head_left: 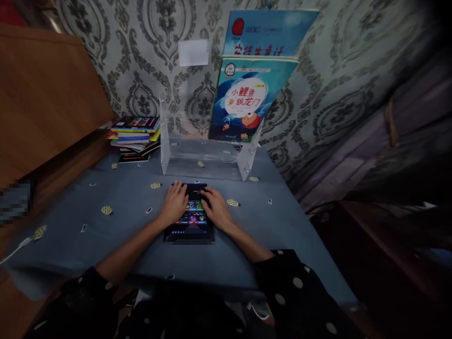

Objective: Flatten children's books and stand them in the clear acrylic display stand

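Observation:
A flat, dark book point(190, 230) with rows of small bright pictures on its cover lies on the cloth in front of me. My left hand point(175, 202) rests on its left side, fingers stretched toward the far edge. On its right side lies my right hand point(216, 206), fingers spread and partly bent over the cover. Neither hand grips anything. Just beyond the book stands a clear acrylic rack point(203, 173). Two picture books are at its right side: a front book with a fish cover point(247, 101) and a taller blue book point(271, 30) behind it.
A stack of books point(136, 136) stands at the back left of the cloth-covered table point(127, 235). Left of the table is a wooden panel point(45, 89). A white cable point(17, 249) runs over the left edge. Patterned wall and a dark curtain point(353, 146) close off the back and right.

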The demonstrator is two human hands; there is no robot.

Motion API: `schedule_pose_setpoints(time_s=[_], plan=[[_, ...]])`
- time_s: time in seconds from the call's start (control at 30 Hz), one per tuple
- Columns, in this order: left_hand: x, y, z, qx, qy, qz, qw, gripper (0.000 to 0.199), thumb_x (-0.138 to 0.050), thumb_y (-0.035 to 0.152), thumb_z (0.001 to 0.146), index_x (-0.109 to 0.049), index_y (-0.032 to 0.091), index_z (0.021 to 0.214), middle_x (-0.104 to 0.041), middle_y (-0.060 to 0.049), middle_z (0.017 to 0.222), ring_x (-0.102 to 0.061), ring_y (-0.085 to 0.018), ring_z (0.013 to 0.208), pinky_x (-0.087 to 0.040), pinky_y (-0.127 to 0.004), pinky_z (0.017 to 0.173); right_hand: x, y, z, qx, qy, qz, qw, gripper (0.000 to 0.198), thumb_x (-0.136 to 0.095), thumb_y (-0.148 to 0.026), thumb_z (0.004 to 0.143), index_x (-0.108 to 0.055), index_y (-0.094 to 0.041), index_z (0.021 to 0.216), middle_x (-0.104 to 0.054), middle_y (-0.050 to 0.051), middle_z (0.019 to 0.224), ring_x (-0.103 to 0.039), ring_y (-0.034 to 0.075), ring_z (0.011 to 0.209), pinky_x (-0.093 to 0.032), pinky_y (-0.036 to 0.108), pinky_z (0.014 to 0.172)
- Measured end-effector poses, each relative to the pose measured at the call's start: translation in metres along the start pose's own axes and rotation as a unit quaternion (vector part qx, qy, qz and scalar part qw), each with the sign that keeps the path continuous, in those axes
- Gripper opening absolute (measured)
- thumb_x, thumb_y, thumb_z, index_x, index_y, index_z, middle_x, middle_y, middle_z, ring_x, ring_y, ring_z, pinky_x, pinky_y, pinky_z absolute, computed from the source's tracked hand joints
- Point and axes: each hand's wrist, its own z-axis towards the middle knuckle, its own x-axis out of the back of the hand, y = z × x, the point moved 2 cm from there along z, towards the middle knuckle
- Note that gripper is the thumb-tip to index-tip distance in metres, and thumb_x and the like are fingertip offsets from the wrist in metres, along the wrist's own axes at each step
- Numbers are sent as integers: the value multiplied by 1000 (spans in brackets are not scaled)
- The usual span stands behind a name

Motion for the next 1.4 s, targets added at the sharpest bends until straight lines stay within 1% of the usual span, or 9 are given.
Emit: schedule_pose_setpoints(time_s=[0.1,0.17,0.3,0.37,0.47,0.67,0.87,1.2,1.4], plan=[[9,0,-4,14,23,18,999,46,-37,30,100,-48,6,138,-49,-23,148,-42,-33,142,-37,-47,115,0,-2,0,5,-8,-13,1000,36,-47,-23,96,-62,-16,128,-58,16,135,-52,28,129,-45,50,111],[15,2,-6,24,31,38,999,45,-39,32,99,-49,8,136,-53,-23,143,-48,-34,137,-41,-48,112,0,-4,1,9,-14,-23,1000,37,-47,-22,96,-62,-16,129,-57,15,136,-51,29,129,-45,50,111],[20,8,-5,27,12,75,997,43,-41,32,99,-52,6,132,-56,-23,138,-51,-35,133,-43,-46,110,1,-9,1,8,-26,-44,999,38,-47,-21,96,-61,-14,131,-55,16,138,-50,30,131,-44,50,112],[19,9,-4,20,8,82,996,44,-40,30,99,-52,4,132,-55,-24,139,-50,-35,134,-42,-45,111,1,-12,1,1,-31,-55,998,39,-46,-20,96,-61,-11,131,-55,19,139,-49,30,131,-42,49,114],[15,8,-2,-2,16,76,997,42,-40,27,99,-51,6,134,-55,-23,141,-49,-33,136,-40,-46,113,0,-13,2,-12,-40,-68,997,40,-47,-19,95,-61,-8,131,-55,21,140,-49,31,132,-41,49,114],[10,3,1,-56,27,45,997,42,-38,20,97,-53,3,133,-56,-22,142,-50,-31,136,-40,-46,114,-3,-10,2,-13,-40,-73,996,40,-49,-20,95,-60,-13,133,-54,18,143,-49,29,134,-41,50,113],[11,0,7,-103,3,6,995,46,-39,13,92,-54,2,134,-54,-21,144,-47,-28,139,-37,-44,118,-3,-11,3,-17,-43,-68,997,41,-49,-21,95,-60,-11,134,-54,20,143,-48,29,136,-41,50,114],[10,1,24,-143,-78,-65,985,61,-42,8,82,-49,9,143,-48,-13,152,-41,-22,144,-32,-43,121,-3,-11,3,-16,-44,-60,997,41,-51,-20,94,-60,-13,133,-53,19,143,-48,29,136,-40,50,115],[9,5,36,-183,-104,-110,971,68,-41,4,78,-49,16,145,-50,-8,152,-42,-19,143,-31,-42,121,3,-16,4,-17,-47,-59,997,40,-51,-19,93,-60,-11,131,-55,19,141,-49,29,135,-40,50,115]])
